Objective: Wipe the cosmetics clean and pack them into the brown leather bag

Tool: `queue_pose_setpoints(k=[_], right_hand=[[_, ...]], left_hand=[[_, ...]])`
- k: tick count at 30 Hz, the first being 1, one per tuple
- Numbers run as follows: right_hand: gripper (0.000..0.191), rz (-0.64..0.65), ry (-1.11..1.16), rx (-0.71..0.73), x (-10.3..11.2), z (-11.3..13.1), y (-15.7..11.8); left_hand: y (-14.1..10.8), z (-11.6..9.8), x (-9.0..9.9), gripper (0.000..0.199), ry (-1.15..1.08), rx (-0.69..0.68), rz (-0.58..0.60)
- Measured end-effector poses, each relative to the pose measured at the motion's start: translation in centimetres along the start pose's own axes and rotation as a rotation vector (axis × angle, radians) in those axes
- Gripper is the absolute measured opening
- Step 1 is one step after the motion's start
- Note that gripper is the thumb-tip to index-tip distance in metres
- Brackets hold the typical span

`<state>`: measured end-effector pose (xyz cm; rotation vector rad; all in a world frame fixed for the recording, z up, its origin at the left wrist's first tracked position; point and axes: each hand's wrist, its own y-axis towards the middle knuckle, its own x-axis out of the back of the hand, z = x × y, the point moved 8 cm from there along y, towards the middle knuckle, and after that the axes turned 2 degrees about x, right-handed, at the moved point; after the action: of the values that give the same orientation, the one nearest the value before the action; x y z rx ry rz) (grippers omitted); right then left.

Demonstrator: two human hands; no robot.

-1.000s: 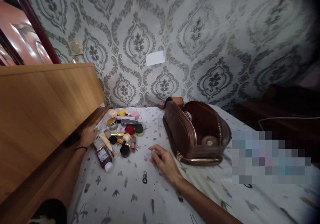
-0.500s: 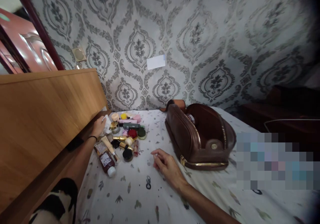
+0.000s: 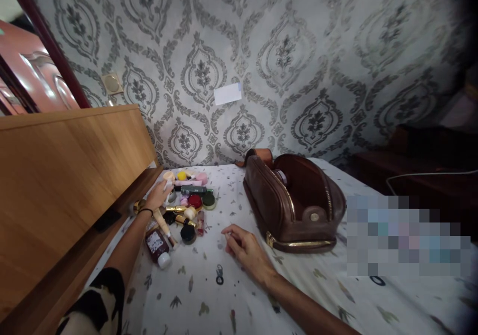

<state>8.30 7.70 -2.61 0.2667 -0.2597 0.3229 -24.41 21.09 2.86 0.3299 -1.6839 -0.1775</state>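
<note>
My left hand (image 3: 160, 194) reaches over the far left of a group of cosmetics, fingers closed round something white and crumpled (image 3: 169, 182). Near my wrist lie a gold-lidded item (image 3: 139, 206), a beige tube (image 3: 161, 221) and a dark red bottle with a white cap (image 3: 157, 245). A red jar (image 3: 194, 200), a green jar (image 3: 208, 200) and a black jar (image 3: 187, 234) sit to the right. My right hand (image 3: 242, 249) hovers or rests on the sheet with fingers curled, beside an open brown leather bag (image 3: 291, 205).
A wooden board (image 3: 74, 161) runs along the left side. The patterned wall (image 3: 261, 76) stands behind, with a white switch plate (image 3: 112, 83) at its left. A blurred patch covers the right of the printed sheet (image 3: 201, 285).
My left hand has shifted right over the cosmetics with the white thing, and the gold-lidded item now shows left of my wrist. The view has turned slightly. My right hand looks much the same.
</note>
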Motion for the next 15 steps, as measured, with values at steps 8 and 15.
queue_pose_setpoints(k=[8,15], right_hand=[[0.027,0.005,0.016,0.008,0.0,0.0,0.0],[0.026,0.008,0.005,0.002,0.1,0.3,-0.3]], left_hand=[[-0.4,-1.8,-0.5,0.053,0.170,0.068,0.038],[-0.8,-2.2,0.2,0.049,0.162,0.127,0.012]])
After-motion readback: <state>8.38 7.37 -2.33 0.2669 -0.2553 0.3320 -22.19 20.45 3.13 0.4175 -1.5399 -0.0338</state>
